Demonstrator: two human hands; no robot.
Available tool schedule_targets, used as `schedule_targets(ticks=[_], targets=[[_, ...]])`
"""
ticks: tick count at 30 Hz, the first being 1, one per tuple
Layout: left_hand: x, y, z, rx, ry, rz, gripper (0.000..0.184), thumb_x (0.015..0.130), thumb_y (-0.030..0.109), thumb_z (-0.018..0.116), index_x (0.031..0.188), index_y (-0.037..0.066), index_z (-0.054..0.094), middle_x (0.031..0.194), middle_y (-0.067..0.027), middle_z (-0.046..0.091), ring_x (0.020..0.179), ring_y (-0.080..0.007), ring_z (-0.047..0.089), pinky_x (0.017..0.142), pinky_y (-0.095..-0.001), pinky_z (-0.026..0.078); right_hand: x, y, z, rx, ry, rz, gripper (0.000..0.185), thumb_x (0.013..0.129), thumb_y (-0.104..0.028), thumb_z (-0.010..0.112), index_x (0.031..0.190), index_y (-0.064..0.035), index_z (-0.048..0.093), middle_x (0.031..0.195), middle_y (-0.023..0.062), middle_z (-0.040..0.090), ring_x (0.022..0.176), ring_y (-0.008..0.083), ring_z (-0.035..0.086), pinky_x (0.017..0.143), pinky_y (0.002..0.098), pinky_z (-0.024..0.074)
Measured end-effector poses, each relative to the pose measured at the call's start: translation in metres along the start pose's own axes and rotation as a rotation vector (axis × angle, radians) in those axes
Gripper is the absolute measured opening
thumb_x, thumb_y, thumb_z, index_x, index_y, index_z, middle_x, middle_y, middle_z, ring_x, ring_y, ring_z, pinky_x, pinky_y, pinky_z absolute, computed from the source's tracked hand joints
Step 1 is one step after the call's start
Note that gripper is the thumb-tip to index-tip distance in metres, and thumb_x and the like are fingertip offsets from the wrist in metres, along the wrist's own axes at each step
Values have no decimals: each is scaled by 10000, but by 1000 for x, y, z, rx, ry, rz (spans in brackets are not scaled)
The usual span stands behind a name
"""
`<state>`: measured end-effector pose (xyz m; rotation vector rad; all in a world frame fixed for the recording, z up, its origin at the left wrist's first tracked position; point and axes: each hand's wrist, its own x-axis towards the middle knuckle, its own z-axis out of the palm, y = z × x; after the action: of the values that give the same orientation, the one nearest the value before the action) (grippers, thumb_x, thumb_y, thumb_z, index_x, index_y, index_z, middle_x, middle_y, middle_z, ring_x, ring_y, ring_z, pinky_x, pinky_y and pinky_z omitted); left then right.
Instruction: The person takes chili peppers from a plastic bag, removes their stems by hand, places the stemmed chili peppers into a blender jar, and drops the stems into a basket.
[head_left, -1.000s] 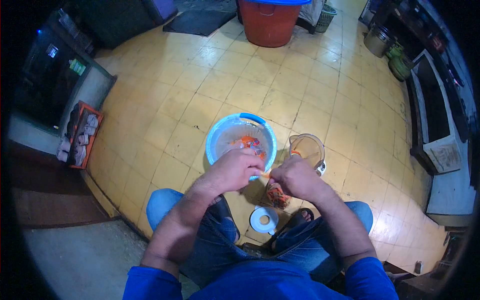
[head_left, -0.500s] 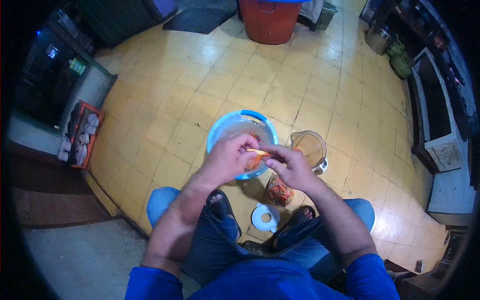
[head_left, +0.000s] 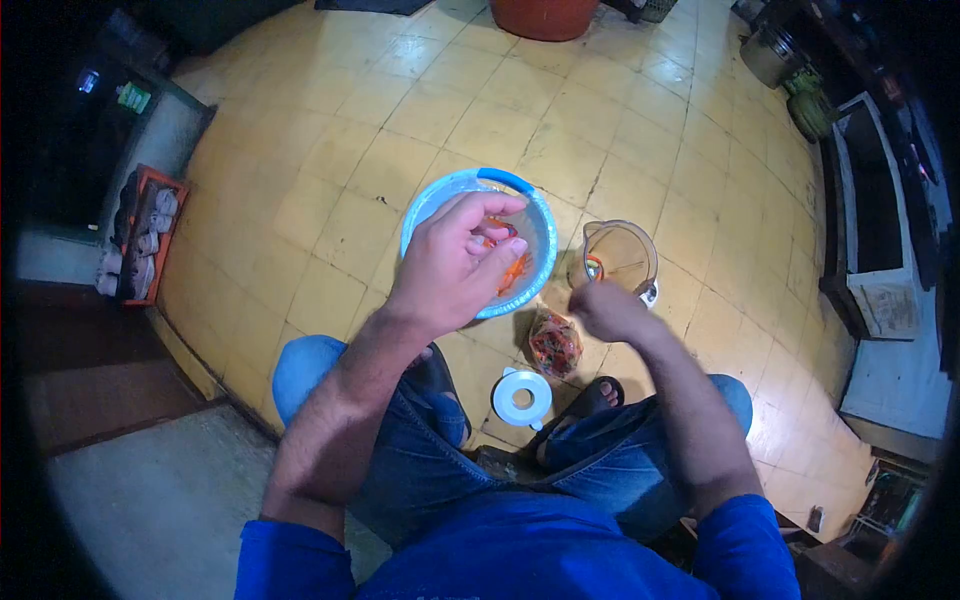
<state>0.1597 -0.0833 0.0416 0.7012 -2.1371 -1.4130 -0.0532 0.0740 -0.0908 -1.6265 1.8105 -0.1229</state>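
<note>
My left hand (head_left: 455, 265) hovers over the blue basin (head_left: 545, 215), thumb and index finger apart, with nothing visible between them. Red and orange pieces (head_left: 513, 272) lie in the basin, partly behind my fingers. Beside the clear jug (head_left: 622, 240), at its near side, my right hand (head_left: 608, 312) is curled closed; whatever its fingers hold is hidden. Something orange and green (head_left: 595, 268) shows inside the jug. A clear bag of red and dark pieces (head_left: 555, 345) sits on the floor, left of my right hand. Nearer my feet lies a white ring-shaped lid (head_left: 508, 400).
A red tub (head_left: 545, 15) stands on the tiled floor at the far edge. On the left is an orange rack with shoes (head_left: 152, 240). A metal pot (head_left: 770, 55), a green gas cylinder (head_left: 808, 112) and a white-framed cabinet (head_left: 880, 240) line the right side.
My hands have parted from the yellow-orange piece they both held. The right moved right and down toward the jug, while the left stayed over the basin and opened. The view has tilted downward.
</note>
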Motion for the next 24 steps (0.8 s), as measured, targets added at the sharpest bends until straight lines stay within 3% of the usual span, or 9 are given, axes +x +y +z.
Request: schedule_targets(ticks=[2,5,8,11,12,16,18,20,24], targets=[[2,-4,2,38,4,44,309,859,67,689,1153,34,603,1076,-78,648,919,-146,642,770,-269,527,28,19,57,-131,-212,8,215,729,-161,676,902,-39,717,895,215,691,852,382,677,774,451,541],[2,-11,1,91,-12,57,286,858,55,682,1135,28,614,1049,-87,647,907,-140,643,763,-266,530,29,44,114,-173,-186,195,225,777,-237,670,908,-59,714,909,198,700,833,368,684,755,458,541],[-2,-10,-1,70,-46,7,274,855,45,678,1122,21,620,1025,-97,642,899,-138,644,760,-269,537,30,41,122,-196,-335,95,303,836,-350,625,954,-83,704,961,180,697,881,342,676,767,455,536],[-1,-16,2,77,-44,111,268,859,42,669,1121,18,621,1011,-104,636,889,-137,644,767,-274,543,24,28,122,-94,-249,-13,375,867,-433,571,986,-102,700,1012,163,683,940,316,656,802,449,526],[-1,-16,4,72,-41,108,268,859,42,669,1121,18,621,1011,-104,636,889,-137,644,767,-274,543,25,27,130,-119,-135,-18,356,874,-422,566,976,-111,706,1027,154,671,978,300,638,831,442,517],[-1,-12,3,70,-61,128,251,856,43,652,1103,14,622,1010,-107,635,891,-160,646,778,-291,552,21,6,110,-248,-237,-29,340,841,-406,605,969,-107,705,1029,161,679,962,300,651,837,455,518],[-2,-13,3,98,-69,150,244,854,42,646,1095,12,622,1010,-107,636,893,-168,646,779,-296,553,24,16,123,-163,-491,106,333,799,-358,661,982,-82,695,1036,167,686,963,298,669,837,454,531],[-3,-15,4,75,-29,182,230,835,120,667,1040,29,616,938,-131,639,836,-270,658,745,-362,526,24,41,150,-136,-396,209,344,780,-334,682,996,-67,684,1036,170,689,966,296,676,832,449,539],[-3,-12,3,93,-26,204,221,840,124,663,1035,33,615,940,-130,636,835,-271,657,746,-368,524,21,26,132,-201,-309,436,460,739,-296,738,1104,-42,618,1025,173,697,975,290,689,811,433,556]])
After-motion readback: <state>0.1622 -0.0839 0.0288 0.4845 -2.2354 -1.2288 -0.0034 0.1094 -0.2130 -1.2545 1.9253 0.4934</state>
